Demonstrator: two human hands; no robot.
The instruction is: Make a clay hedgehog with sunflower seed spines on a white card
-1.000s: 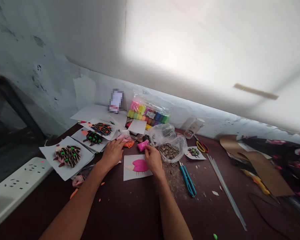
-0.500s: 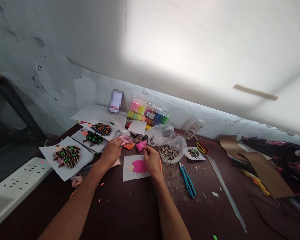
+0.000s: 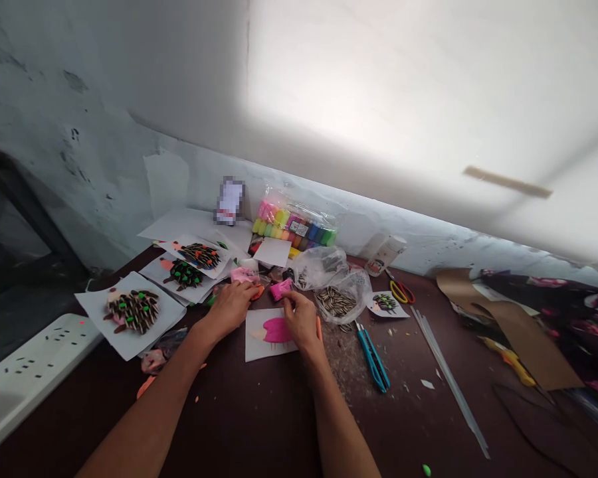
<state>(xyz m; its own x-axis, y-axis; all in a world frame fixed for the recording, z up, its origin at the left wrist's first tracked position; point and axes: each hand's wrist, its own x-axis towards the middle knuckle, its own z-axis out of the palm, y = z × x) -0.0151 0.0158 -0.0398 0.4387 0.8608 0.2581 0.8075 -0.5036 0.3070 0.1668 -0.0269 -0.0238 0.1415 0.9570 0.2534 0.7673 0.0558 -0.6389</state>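
A white card (image 3: 256,346) with a pink clay shape (image 3: 276,330) on it lies on the dark table. My right hand (image 3: 301,320) rests over the card's right edge, fingers bent together; whether anything small is between them is hidden. Just beyond its fingertips sits a bright pink clay packet (image 3: 280,289). Above and left of the card, my left hand (image 3: 230,305) reaches among the clay packets, its fingers at an orange packet (image 3: 258,291) and beneath a pale pink one (image 3: 244,274). What its fingertips do is partly hidden.
Seed-covered hedgehog cards (image 3: 132,311) lie left, beside a power strip (image 3: 34,372). Right of my hands are a bag of striped seeds (image 3: 336,302), a blue cutter (image 3: 373,360), scissors (image 3: 402,291), a white bottle (image 3: 385,255) and glue sticks (image 3: 451,382). Clay packs (image 3: 296,226) stand behind.
My left hand has shifted right, to the orange packet, and now covers part of it. My right hand stays almost in the same place over the card.
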